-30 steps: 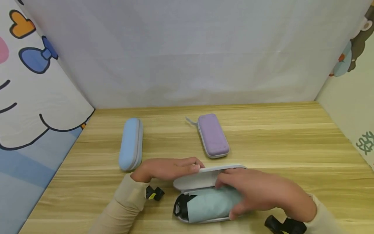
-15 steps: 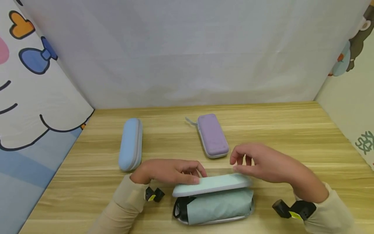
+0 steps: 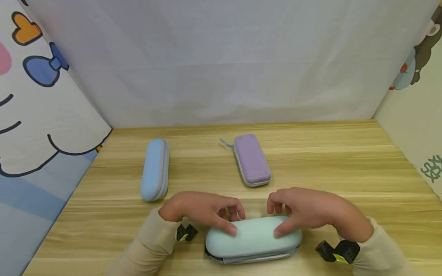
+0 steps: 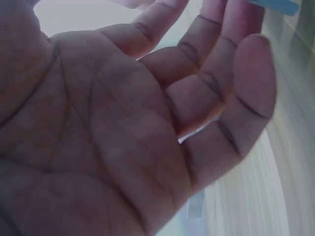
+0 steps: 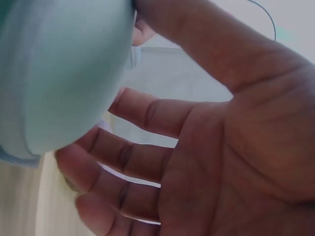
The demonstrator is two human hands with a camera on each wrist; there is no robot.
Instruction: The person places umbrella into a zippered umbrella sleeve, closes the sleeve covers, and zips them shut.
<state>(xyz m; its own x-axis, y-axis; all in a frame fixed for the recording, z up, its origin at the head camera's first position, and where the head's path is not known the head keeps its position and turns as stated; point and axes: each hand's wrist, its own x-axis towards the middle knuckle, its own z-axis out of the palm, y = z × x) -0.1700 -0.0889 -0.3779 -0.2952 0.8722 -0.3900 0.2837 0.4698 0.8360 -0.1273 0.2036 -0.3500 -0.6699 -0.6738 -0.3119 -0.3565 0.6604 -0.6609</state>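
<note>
A mint-green hard case [image 3: 255, 235] lies near the front edge with its lid lowered. A strip of the folded umbrella's [image 3: 255, 258] pale green fabric shows in the gap along the front. Most of the umbrella is hidden under the lid. My left hand [image 3: 208, 210] has its thumb on the left part of the lid and its fingers bent down behind the case. At the lid's right part, my right hand [image 3: 307, 211] grips likewise, thumb on top and fingers curving behind. The right wrist view shows the case's rounded end [image 5: 74, 73] against those fingertips.
A light blue case [image 3: 154, 170] lies at the left of the wooden table [image 3: 328, 161]. Behind the mint case is a purple case [image 3: 253, 161] with a grey wrist strap. A pale cloth [image 3: 221, 69] hangs along the table's back edge.
The lid has swung down toward the front over the umbrella. My right hand let go of the area inside, rose behind the case, and came down onto the lid. My left hand shifted slightly nearer.
</note>
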